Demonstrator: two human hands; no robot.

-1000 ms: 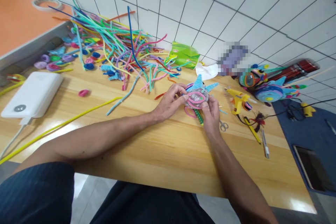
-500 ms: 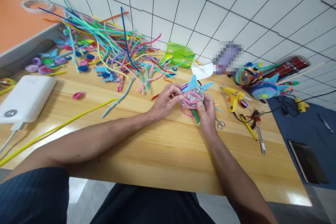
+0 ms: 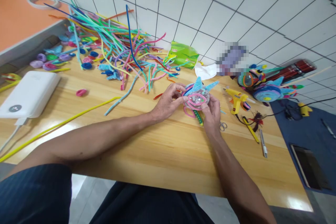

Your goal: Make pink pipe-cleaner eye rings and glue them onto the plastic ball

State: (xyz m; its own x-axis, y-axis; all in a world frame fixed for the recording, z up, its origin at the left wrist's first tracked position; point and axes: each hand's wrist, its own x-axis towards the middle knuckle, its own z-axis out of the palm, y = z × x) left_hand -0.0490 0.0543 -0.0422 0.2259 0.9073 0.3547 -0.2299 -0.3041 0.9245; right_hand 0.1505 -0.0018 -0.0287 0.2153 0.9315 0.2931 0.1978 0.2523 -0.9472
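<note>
Between my two hands is a round craft piece (image 3: 207, 94) with a clear, speckled middle and light blue pipe-cleaner fins (image 3: 198, 84) at its top. A pink pipe-cleaner loop (image 3: 201, 95) lies across its face. My left hand (image 3: 168, 103) pinches the left edge, thumb and fingers on the piece and the loop. From the right, my right hand (image 3: 211, 113) grips the rim with its thumb in front. Under the piece, a second pink loop (image 3: 189, 113) and a green-striped object (image 3: 198, 118) partly show. Small scissors (image 3: 223, 126) lie just right of my right hand.
Many pipe cleaners (image 3: 112, 38) are heaped at the back left. A white power bank (image 3: 34, 92) and a long yellow pipe cleaner (image 3: 65, 123) lie left. To the right are a yellow glue gun (image 3: 237, 99), a utility knife (image 3: 263, 143), a red flask (image 3: 299, 71) and a blue fish-like craft (image 3: 267, 91).
The view has shifted slightly, so things on the right sit a little farther right and lower. Both hands keep hold of the round piece, with the pink loop still against its face.
</note>
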